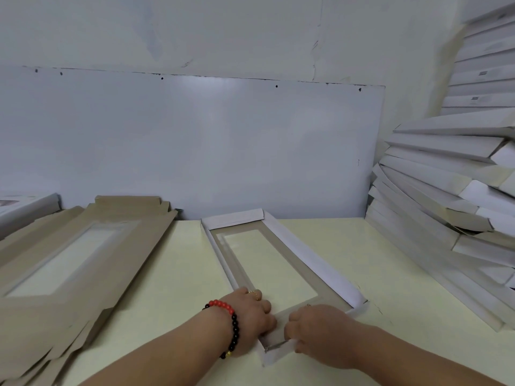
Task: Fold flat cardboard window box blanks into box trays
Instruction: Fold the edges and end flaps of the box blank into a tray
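I have the half-formed box tray (274, 270) lying lengthwise on the tabletop (172, 274) in front of me, its far end wall and both long sides already standing, the window open to the pale surface beneath. Both hands work the near end: my left hand (250, 316), the one with the beaded bracelet (232, 327), has its grip curled down over the near left corner, pressing the tray's inside; my right hand (317, 330) has its grip closed around the near end flap (274, 353), which stands only partly raised. To finish this well, I judge I should roll that flap fully upright along its crease, hold the corner square with the left, and tuck the side tabs inside before letting go, otherwise the wall may spring back. The stack of flat blanks (69, 257) waits to my left, and finished trays (446, 196) lean in a tall pile on my right.
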`<state>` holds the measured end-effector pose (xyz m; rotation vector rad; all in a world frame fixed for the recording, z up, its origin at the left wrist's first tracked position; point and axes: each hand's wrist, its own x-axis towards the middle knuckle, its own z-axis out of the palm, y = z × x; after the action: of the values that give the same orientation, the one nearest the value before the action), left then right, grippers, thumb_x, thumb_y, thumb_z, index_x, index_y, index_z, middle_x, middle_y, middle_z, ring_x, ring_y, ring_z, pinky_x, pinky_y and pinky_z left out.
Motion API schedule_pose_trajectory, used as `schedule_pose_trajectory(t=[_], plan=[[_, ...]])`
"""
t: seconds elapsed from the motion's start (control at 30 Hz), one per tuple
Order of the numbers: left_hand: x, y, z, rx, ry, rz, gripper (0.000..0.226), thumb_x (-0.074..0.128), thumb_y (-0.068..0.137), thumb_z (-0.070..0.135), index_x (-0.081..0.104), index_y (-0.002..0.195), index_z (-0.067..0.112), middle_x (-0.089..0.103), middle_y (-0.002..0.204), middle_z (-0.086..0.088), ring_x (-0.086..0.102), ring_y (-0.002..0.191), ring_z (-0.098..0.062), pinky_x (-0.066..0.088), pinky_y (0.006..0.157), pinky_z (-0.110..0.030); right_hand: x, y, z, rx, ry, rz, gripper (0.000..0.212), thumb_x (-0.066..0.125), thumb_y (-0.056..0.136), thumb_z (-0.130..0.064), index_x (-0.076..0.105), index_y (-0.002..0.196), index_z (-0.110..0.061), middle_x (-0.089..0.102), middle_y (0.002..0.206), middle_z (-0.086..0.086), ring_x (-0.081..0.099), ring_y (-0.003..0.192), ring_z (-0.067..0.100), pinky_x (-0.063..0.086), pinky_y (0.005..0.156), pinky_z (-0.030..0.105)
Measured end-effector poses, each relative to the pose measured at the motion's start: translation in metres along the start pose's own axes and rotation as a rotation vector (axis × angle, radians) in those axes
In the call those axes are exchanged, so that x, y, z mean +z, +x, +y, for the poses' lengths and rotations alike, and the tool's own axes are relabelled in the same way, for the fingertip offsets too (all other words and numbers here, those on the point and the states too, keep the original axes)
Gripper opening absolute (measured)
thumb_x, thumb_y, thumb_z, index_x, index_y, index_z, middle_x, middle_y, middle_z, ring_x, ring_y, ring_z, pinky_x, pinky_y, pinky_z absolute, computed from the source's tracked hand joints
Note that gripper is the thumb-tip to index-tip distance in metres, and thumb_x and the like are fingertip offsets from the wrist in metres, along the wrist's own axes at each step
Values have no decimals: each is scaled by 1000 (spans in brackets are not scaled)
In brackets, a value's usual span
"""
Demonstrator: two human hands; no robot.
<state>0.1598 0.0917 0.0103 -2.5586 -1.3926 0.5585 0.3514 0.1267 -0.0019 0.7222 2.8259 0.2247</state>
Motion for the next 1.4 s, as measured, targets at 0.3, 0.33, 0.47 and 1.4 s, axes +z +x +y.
schedule_pose_trajectory(t=[0.3,0.33,0.47,1.4], plan=[[17,6,-1,28,-113,80,30,53,86,10,49,115,15,50,115,-7,45,108,-28,36,89,-36,-3,-2,-1,20,-4,-28,29,40,102,-27,55,120,-10,54,120,11,52,111,30,38,88,40],[18,6,-1,31,-108,85,30,53,85,10,49,114,15,51,115,-7,45,109,-28,36,89,-37,-3,-2,0,19,-2,-27,29,41,102,-26,55,119,-9,55,120,12,52,111,30,38,87,40],[17,8,-1,45,-75,86,30,54,84,10,49,112,17,53,113,-5,44,109,-27,38,91,-38,-5,-2,-1,28,16,-37,29,40,102,-27,55,118,-8,55,119,12,51,111,30,37,86,40],[40,-7,4,-50,-539,416,36,55,68,8,68,94,30,39,93,16,41,99,-13,16,80,-15,4,-2,-1,15,-3,54,28,40,102,-29,55,120,-12,55,118,10,54,108,31,45,88,42]])
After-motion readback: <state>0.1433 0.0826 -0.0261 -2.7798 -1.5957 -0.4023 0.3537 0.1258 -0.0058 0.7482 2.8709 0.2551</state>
